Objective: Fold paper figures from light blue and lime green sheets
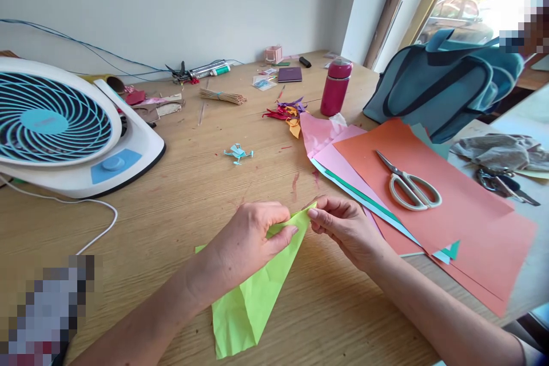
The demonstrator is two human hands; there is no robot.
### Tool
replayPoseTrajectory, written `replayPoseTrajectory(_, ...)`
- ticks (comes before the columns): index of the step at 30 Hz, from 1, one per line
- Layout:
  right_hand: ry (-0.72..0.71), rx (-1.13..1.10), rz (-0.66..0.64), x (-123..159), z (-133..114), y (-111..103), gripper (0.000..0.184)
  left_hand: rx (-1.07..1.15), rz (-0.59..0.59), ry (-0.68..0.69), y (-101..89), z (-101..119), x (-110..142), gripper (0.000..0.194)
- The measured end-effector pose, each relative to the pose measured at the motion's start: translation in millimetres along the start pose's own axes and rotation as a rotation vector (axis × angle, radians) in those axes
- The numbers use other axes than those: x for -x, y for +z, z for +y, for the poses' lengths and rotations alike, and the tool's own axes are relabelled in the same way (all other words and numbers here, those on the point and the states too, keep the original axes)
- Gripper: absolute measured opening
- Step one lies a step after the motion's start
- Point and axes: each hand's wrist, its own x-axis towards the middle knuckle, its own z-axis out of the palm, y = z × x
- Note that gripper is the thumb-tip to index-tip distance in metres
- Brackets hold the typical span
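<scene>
A lime-green sheet of paper (261,297), creased and folded into a long tapering shape, lies slanted over the near part of the wooden table. My left hand (259,234) is closed on its upper stretch, thumb on the near face and fingers behind. At the pointed top corner my right hand (338,223) pinches the paper between thumb and forefinger. The left forearm hides part of the sheet's left side. Beyond the hands sits a small light-blue paper figure (238,153). White-handled scissors (414,189) rest on the coloured paper at the right.
Orange paper (472,223) is stacked at right, beside a teal bag (433,80). A magenta flask (336,88) stands behind folded paper pieces (287,111). On the left is a white fan (128,154) with a cable (109,206). A bundle of sticks (223,96) lies farther back.
</scene>
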Motion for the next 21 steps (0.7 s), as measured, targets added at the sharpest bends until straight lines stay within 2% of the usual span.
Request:
replayPoseTrajectory(5,-0.002,-0.022,0.004,0.8,0.3,-1.5,0.032,0.007,-0.014,0.010,0.0,0.0,-0.6,0.028)
replayPoseTrajectory(10,0.020,-0.079,-0.079,0.9,-1.6,-3.5,0.027,0.049,-0.026,0.008,-2.8,0.1,-2.3,0.031)
replayPoseTrajectory(14,0.002,-0.122,-0.092,0.7,-1.9,-3.8,0.028,0.064,-0.044,0.017,-2.6,-1.7,-2.4,0.030)
replayPoseTrajectory(21,-0.021,-0.139,-0.094,0.1,-2.6,-2.6,0.025,0.097,-0.002,0.055,-1.1,-1.3,-0.9,0.031)
